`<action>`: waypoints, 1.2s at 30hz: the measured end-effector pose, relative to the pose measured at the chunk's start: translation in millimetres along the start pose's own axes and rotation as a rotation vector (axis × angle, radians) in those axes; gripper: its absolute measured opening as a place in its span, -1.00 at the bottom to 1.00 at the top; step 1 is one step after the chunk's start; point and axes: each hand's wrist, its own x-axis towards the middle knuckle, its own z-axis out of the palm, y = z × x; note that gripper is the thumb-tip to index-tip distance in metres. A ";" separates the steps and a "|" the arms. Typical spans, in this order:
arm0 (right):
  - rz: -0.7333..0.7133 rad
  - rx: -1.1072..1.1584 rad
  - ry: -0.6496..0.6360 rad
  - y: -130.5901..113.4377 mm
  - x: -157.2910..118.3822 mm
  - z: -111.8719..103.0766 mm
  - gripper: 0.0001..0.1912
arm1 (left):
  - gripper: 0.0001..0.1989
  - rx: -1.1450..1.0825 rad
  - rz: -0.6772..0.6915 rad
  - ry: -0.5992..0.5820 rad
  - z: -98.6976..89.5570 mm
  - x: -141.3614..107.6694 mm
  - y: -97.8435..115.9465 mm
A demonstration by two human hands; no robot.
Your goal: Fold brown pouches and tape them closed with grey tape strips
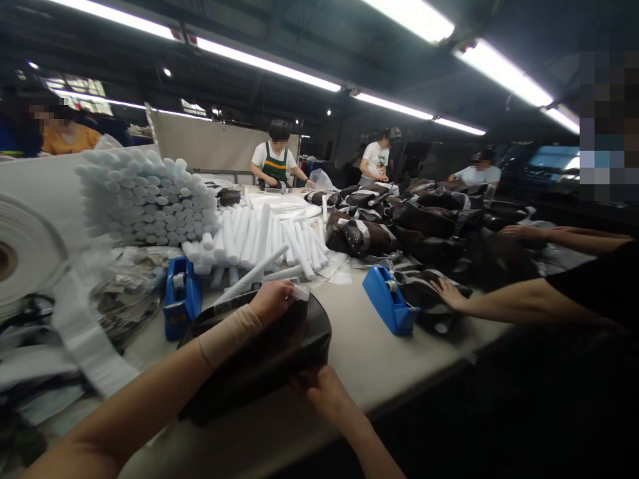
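Observation:
A dark brown handbag (pixel 269 352) with a leather-like sheen lies on the table right in front of me. My left hand (pixel 272 303), with a beige sleeve at the wrist, reaches across its top. Those fingers are closed at the bag's upper edge, where a pale wrapped strip (pixel 299 293) pokes out beside them. At the lower right side of the bag, my right hand (pixel 329 396) grips its edge with curled fingers; the fingertips are partly in shadow.
Blue tape dispensers (pixel 182 299) (pixel 392 299) flank the bag. White foam rods (pixel 254 233) lie behind it, beside a stacked bundle (pixel 154 199). More dark bags (pixel 424 213) are heaped at right, where a co-worker's hand (pixel 449 293) rests. A white roll (pixel 24 253) stands left.

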 end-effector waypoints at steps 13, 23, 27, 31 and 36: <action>-0.549 -0.628 0.318 -50.7 -22.4 -56.7 -0.53 | -0.67 0.323 -0.118 -0.239 32.1 -62.1 31.0; -0.927 -0.667 -0.030 -1.3 39.3 -70.3 -0.16 | -0.65 0.286 0.008 -0.182 16.7 -66.8 25.2; -1.095 -0.696 -0.003 20.8 37.3 -69.7 -0.42 | -0.68 0.320 0.238 -0.230 19.4 -74.7 23.3; -1.032 -0.835 -0.018 39.3 31.2 -65.5 -0.45 | -0.67 0.266 0.229 -0.302 17.4 -71.4 31.5; -0.832 -1.019 -0.073 40.6 13.5 -58.8 -0.45 | -0.67 0.352 0.186 -0.336 28.9 -77.5 40.4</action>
